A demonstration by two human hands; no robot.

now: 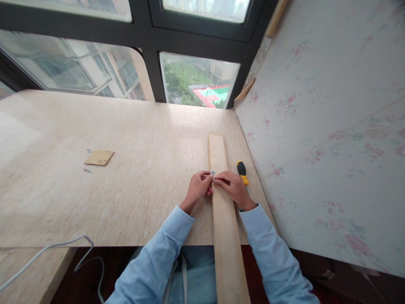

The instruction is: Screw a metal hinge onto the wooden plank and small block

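A long pale wooden plank (228, 245) lies lengthwise on the marble-patterned surface, its near end jutting past the front edge toward my body. On its left edge sits a small silvery metal bracket (212, 172). My left hand (200, 185) is closed at the plank's left side, fingertips pinching the bracket. From the right, my right hand (233, 185) reaches over the plank with thumb and fingers pinched beside the bracket; whatever tiny thing they hold is too small to name. A yellow and black screwdriver (242, 171) rests right of the plank, its shaft partly hidden behind my right hand.
Off to the left lie a small flat wooden piece (99, 158) and a thin metal piece (88, 170). A white cable (47, 249) loops over the front left edge. The papered wall (316, 147) bounds the right side; dark-framed windows (199, 80) stand behind.
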